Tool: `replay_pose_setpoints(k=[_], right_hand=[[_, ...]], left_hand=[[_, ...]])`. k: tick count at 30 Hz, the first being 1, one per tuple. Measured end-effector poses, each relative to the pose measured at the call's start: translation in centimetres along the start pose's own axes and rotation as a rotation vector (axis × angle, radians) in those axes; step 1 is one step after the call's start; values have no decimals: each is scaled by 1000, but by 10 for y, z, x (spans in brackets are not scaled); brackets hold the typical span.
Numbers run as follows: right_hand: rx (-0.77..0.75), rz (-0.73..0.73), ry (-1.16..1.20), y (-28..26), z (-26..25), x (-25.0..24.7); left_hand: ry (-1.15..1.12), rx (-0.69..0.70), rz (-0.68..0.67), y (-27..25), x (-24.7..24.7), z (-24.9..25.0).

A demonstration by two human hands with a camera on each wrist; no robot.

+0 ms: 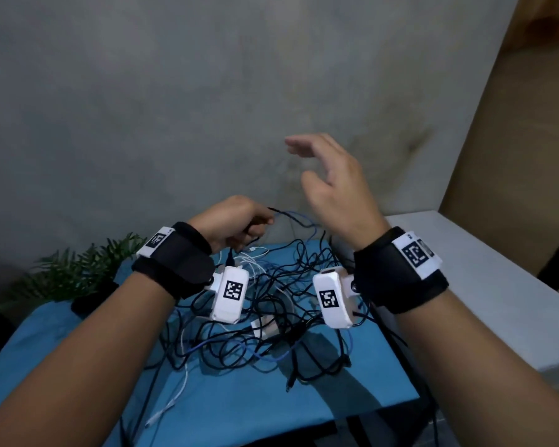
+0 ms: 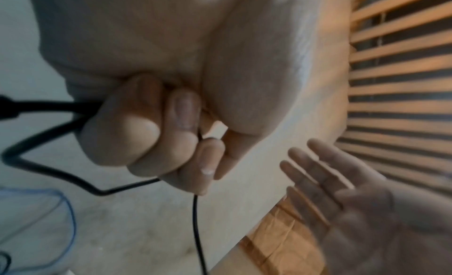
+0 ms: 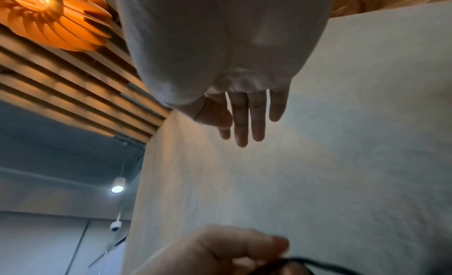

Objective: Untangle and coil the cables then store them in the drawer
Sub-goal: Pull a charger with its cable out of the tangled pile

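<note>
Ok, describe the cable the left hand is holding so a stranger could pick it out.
Start at the blue table with its tangle of cables. Above its far edge, the left hand grips a thin black cable. Unlike the white, blue and other black ones lying there, it is lifted off the pile.

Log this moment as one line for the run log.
left hand: grips black cable | right hand: open, raised | cable tangle: on blue table

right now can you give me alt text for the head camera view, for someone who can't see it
A person's left hand pinches a thin black cable lifted from a tangled pile of black, white and blue cables on a blue table, while the right hand hovers open above it. A green plant sits at left.
</note>
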State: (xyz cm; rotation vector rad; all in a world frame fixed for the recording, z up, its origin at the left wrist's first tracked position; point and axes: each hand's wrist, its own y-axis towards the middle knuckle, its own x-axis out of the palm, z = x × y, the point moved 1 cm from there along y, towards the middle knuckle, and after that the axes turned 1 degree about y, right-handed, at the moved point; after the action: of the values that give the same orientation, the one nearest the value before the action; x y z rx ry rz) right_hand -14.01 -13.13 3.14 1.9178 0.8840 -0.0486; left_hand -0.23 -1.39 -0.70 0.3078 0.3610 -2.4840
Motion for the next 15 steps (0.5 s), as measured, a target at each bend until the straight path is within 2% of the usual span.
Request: replay_pose_setpoints(k=[2,4,6,10,12,15], right_hand=[[37,-115,-50,1,-4,3],[90,-324,-132,-6,1,14],[148,-433,-29,-16,11,28],[352,-281,474,-32,33,39],[469,-215,578,-38,36,37],[515,-170,633,-42,35,35]], left_hand=[[-111,42,-72,-8,-2,-1],[-239,114,-140,-15,-3,0],[-339,157,-173,-20,-3,2],[-512,221,-215,-30,-1,3],[-576,235,-239,-35,2,4],[-598,213,-263,-39,9,3]])
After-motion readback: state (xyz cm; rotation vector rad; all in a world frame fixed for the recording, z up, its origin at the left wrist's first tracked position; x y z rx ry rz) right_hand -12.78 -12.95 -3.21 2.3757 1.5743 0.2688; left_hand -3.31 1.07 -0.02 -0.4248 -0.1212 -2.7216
